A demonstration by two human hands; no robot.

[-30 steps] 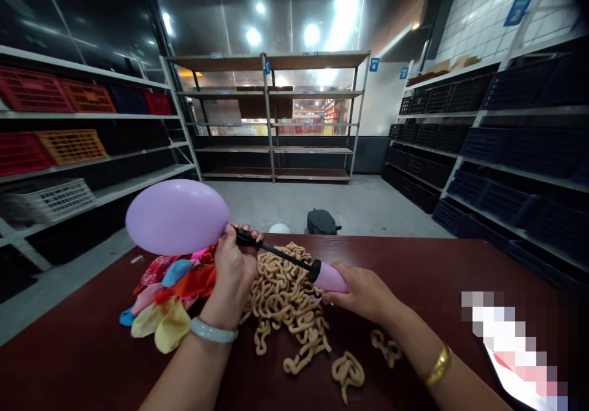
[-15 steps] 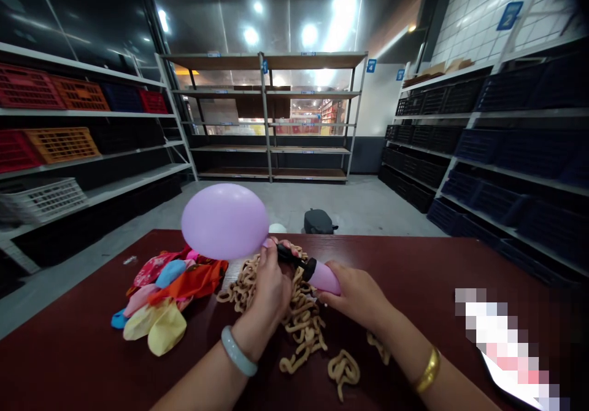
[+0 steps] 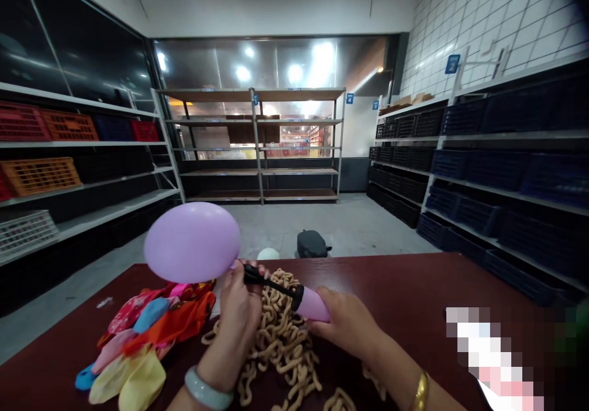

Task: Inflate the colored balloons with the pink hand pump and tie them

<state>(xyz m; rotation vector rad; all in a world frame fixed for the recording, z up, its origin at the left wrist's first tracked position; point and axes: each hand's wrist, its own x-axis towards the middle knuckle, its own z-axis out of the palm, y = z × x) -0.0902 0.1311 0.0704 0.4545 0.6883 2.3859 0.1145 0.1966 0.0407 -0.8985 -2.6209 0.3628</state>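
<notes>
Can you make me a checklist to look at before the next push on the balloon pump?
1. Purple balloon puffed up, no tear showing: ok.
2. Left hand on the balloon's neck and the black pump end: ok.
3. Right hand around the pink pump barrel: ok.
4. Black rod showing between the hands: ok.
5. Balloon's neck snug, no leak: cannot tell; fingers hide it.
6. Table below the pump free of things: not ok; curly tan pieces lie there.

Your forearms (image 3: 386,353) are slanting forward and inward; your left hand (image 3: 242,303) is gripping, thumb (image 3: 237,272) uppermost, while your right hand (image 3: 338,316) is clasping, back facing upward, apart.
</notes>
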